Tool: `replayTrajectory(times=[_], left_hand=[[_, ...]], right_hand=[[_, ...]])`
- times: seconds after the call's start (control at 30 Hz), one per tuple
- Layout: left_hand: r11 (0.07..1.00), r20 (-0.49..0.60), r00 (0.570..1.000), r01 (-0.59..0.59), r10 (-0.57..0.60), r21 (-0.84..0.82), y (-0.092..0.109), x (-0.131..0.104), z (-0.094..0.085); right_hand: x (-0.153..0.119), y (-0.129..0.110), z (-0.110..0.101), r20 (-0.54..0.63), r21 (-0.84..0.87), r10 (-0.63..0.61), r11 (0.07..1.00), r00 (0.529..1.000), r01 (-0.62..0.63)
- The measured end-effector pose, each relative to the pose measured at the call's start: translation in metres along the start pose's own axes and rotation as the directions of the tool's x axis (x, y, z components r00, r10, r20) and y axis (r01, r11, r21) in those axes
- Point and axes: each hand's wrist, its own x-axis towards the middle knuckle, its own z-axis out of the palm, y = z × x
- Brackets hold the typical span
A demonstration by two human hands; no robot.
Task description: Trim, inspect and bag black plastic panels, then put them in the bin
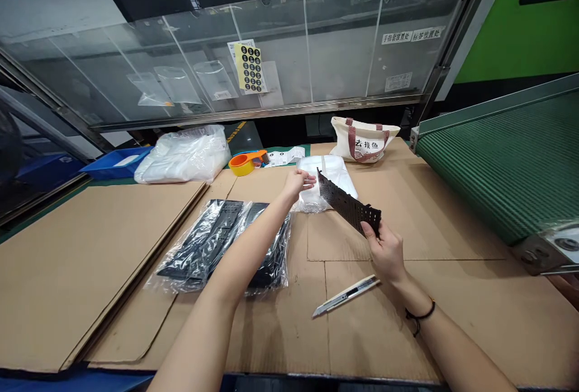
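Note:
My right hand (388, 250) grips one end of a black perforated panel (346, 202), thumb on top, and holds it tilted above the table. Beyond the panel, a stack of clear plastic bags (332, 166) lies flat. My left hand (301, 181) reaches over the left edge of this stack with its fingers stretched out and nothing seen in them; whether they touch the bags I cannot tell. Beneath my left forearm, more black panels sit inside a clear plastic bag (217, 241), partly hidden by the arm. A utility knife (346, 297) rests on the cardboard near my right wrist.
Cardboard sheets (90, 259) are piled at left. Along the back are a blue tray (115, 164), a bundle of plastic bags (185, 154), a tape dispenser (248, 163) and a cloth bag (364, 142). A green conveyor belt (502, 163) borders the right; a clear divided rack (271, 48) hangs above.

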Motion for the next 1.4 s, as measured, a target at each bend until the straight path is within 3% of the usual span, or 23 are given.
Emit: replayTrajectory(times=[0.13,0.27,0.4,0.47,0.57,0.67,0.73,0.8,0.9,1.03,1.2,1.27,1.4], left_hand=[[0.998,-0.087,0.996,0.000,-0.005,-0.064,0.005,-0.004,0.001],[0.999,-0.145,0.989,-0.031,0.035,0.027,0.002,-0.021,-0.005],[0.990,-0.121,0.989,-0.067,0.082,0.122,0.003,-0.041,-0.017],[0.987,-0.065,0.993,-0.084,0.094,0.139,0.005,-0.050,-0.022],[0.984,0.064,0.994,-0.100,0.091,0.148,0.008,-0.063,-0.027],[0.980,0.182,0.982,-0.090,0.058,0.175,0.011,-0.074,-0.027],[0.974,0.221,0.975,-0.087,0.040,0.208,0.013,-0.080,-0.024],[0.961,0.233,0.972,-0.106,0.045,0.255,0.015,-0.084,-0.019],[0.917,0.215,0.971,-0.179,0.106,0.356,0.019,-0.089,-0.011],[0.815,0.148,0.974,-0.225,0.172,0.534,0.019,-0.095,-0.003],[0.712,0.121,0.980,-0.197,0.156,0.674,0.016,-0.102,-0.001],[0.694,0.140,0.978,-0.209,0.155,0.689,0.015,-0.103,-0.003],[0.682,0.202,0.962,-0.272,0.184,0.678,0.013,-0.103,-0.007]], right_hand=[[0.001,0.001,-0.001,-0.018,0.031,0.063,0.998,0.998,-0.062],[0.004,0.003,-0.001,-0.095,0.108,0.164,0.982,0.982,-0.153],[0.010,-0.003,-0.007,-0.181,0.222,0.251,0.952,0.951,-0.209],[0.009,-0.011,-0.014,-0.187,0.387,0.361,0.882,0.913,-0.270],[-0.003,-0.025,-0.027,0.008,0.677,0.637,0.564,0.771,-0.473],[-0.024,-0.032,-0.037,0.301,0.681,0.762,0.249,0.573,-0.689],[-0.039,-0.034,-0.038,0.380,0.669,0.802,0.105,0.461,-0.736],[-0.050,-0.036,-0.036,0.369,0.723,0.834,0.021,0.410,-0.691],[-0.062,-0.046,-0.030,0.355,0.793,0.841,-0.040,0.408,-0.608],[-0.072,-0.059,-0.028,0.474,0.735,0.797,-0.126,0.373,-0.666],[-0.077,-0.057,-0.036,0.511,0.641,0.779,-0.065,0.363,-0.765],[-0.077,-0.054,-0.036,0.499,0.644,0.792,-0.069,0.351,-0.762],[-0.079,-0.051,-0.027,0.394,0.766,0.859,-0.110,0.327,-0.633]])
